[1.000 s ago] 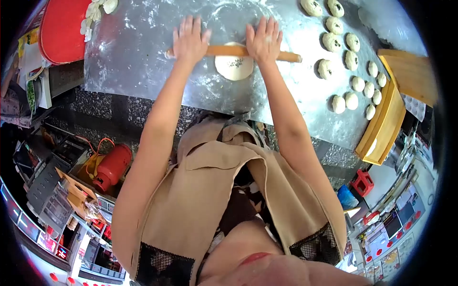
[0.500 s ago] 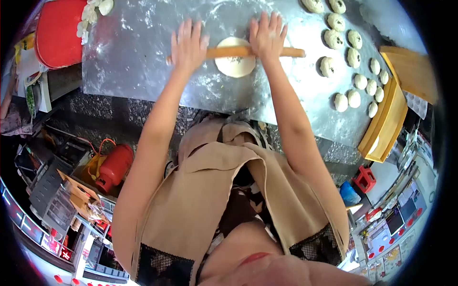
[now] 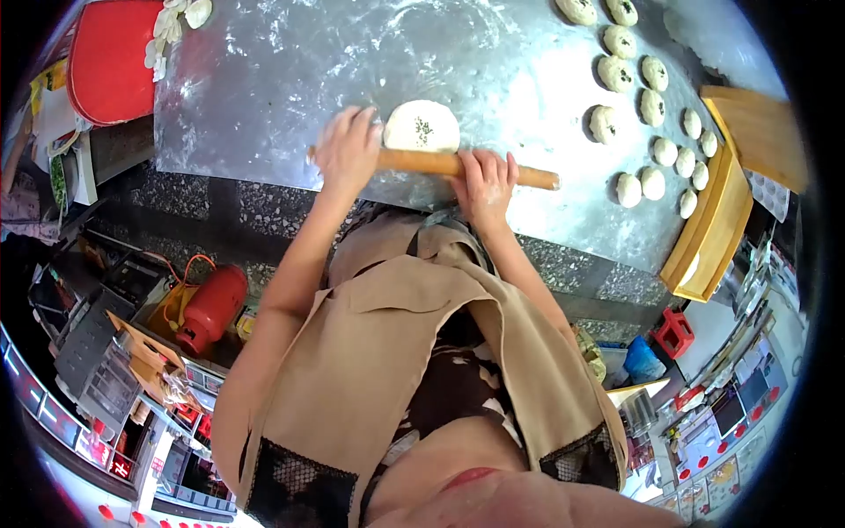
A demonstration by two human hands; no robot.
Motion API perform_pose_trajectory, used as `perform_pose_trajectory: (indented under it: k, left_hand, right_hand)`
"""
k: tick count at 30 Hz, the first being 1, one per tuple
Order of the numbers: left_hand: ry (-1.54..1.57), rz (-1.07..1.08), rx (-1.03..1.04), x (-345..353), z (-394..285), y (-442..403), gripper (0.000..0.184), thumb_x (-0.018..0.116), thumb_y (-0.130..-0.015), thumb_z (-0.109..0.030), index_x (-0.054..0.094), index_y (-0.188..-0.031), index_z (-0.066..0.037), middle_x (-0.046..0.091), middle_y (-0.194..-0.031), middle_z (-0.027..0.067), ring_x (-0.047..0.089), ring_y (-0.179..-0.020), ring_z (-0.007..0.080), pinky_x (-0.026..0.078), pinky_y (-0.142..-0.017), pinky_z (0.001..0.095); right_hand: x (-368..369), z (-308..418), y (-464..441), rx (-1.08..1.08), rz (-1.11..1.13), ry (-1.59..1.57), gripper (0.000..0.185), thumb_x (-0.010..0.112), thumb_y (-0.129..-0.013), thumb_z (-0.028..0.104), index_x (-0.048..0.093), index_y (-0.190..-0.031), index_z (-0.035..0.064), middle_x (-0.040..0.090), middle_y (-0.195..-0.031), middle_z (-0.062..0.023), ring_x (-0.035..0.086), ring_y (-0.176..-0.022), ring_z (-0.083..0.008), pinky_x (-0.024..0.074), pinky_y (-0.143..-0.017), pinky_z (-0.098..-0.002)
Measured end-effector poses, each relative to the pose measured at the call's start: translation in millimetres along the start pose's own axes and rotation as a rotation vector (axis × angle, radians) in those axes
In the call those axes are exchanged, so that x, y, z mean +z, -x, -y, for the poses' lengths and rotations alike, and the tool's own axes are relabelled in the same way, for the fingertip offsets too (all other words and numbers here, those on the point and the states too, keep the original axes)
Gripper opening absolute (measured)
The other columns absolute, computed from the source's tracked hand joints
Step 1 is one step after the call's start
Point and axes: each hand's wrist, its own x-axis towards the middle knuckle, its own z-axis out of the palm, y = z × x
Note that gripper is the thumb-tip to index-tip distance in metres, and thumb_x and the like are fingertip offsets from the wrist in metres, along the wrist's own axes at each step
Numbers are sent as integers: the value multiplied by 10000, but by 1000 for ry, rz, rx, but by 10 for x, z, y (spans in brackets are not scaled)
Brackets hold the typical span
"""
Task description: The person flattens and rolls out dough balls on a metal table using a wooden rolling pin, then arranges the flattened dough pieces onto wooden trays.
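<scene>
A wooden rolling pin (image 3: 414, 162) lies slightly tilted across the near part of the floured metal table. My left hand (image 3: 348, 151) rests over its left end, fingers bent and a little blurred. Farther right, my right hand (image 3: 487, 187) curls its fingers over the pin, leaving the right tip bare. Just beyond the pin lies a flat white dough round (image 3: 421, 123) with a dark green speckled patch in its middle. The pin covers the near edge of this dough.
Several filled dough balls (image 3: 614, 74) and smaller plain dough pieces (image 3: 653, 183) sit on the right side of the metal table (image 3: 264, 97). A wooden box (image 3: 704, 233) borders its right edge. At the far left are a red lid-like object (image 3: 110, 62) and white dough scraps (image 3: 167, 26).
Both hands have drawn the rolling pin toward my body, from the middle of the dough to its near edge. My fingers, stretched flat before, are now bent over the pin.
</scene>
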Motion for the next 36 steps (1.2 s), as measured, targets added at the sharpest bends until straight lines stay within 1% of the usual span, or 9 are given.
perform_pose_trajectory:
  k: [5, 11, 14, 16, 20, 22, 28, 32, 36]
  left_hand:
    - [-406, -339, 135, 116, 321, -228, 499, 497, -951, -361, 489, -1376, -99, 478, -1437, 115, 366, -1383, 310, 236, -1124, 562]
    - [-277, -393, 137, 68, 301, -691, 509, 490, -959, -388, 491, -1370, -89, 476, -1420, 165, 449, -1300, 344, 303, -1091, 520]
    - [-263, -272, 145, 166, 218, 82, 549, 581, -917, -374, 492, -1360, -63, 486, -1390, 209, 485, -1252, 369, 360, -1040, 512]
    - [290, -123, -15, 197, 40, 223, 590, 678, -856, -356, 511, -1323, -36, 500, -1356, 233, 485, -1240, 390, 415, -990, 466]
    - [174, -187, -10, 180, -329, -320, 588, 741, -816, -330, 512, -1290, -68, 576, -1285, 175, 553, -1176, 374, 461, -936, 429]
    - [160, 264, -252, 139, -415, -432, 487, 761, -785, -307, 583, -1174, -74, 668, -1095, 180, 629, -1037, 369, 495, -860, 452]
    - [252, 106, -79, -159, -505, -676, 296, 766, -767, -202, 615, -986, -73, 695, -924, 151, 673, -907, 329, 518, -765, 449]
    - [-38, -372, 313, -497, -677, -1343, 307, 736, -760, -143, 544, -994, -95, 661, -1063, 119, 651, -954, 335, 515, -720, 453]
    - [-231, -252, 378, -176, -494, -2155, 340, 711, -815, -245, 563, -1098, -127, 610, -1214, 125, 634, -996, 359, 522, -772, 459]
  right_hand:
    - [377, -173, -1220, 12, -193, 193, 592, 561, -897, 452, 529, -1313, 32, 507, -1361, -230, 438, -1298, -423, 261, -1104, -577]
    - [414, -313, -1602, 59, -326, 214, 578, 551, -901, 469, 547, -1307, 58, 523, -1350, -213, 437, -1298, -416, 259, -1098, -586]
    - [232, -175, -417, 39, -78, 210, 540, 622, -870, 435, 570, -1284, 92, 544, -1328, -149, 448, -1283, -375, 253, -1098, -583]
    - [152, -175, 131, -16, -133, 134, 531, 710, -807, 359, 581, -1256, 106, 554, -1284, -107, 477, -1241, -342, 250, -1102, -568]
    - [-9, -467, 328, -51, 3, 103, 559, 785, -711, 333, 595, -1182, 100, 578, -1132, -87, 538, -1126, -290, 295, -1084, -520]
    - [-36, -583, 349, -72, -54, 72, 533, 790, -715, 345, 600, -1150, 102, 584, -1100, -84, 549, -1077, -286, 328, -1053, -496]
    - [20, -647, 379, -14, -176, 77, 506, 693, -781, 457, 605, -1118, 88, 582, -1071, -98, 546, -1034, -292, 346, -1014, -482]
    - [18, -648, 380, 18, -183, 94, 492, 672, -794, 470, 607, -1118, 105, 583, -1057, -88, 544, -1039, -289, 340, -1016, -483]
    - [7, -655, 373, 16, -176, 97, 501, 634, -812, 494, 612, -1103, 87, 593, -1046, -94, 556, -1011, -290, 353, -999, -481]
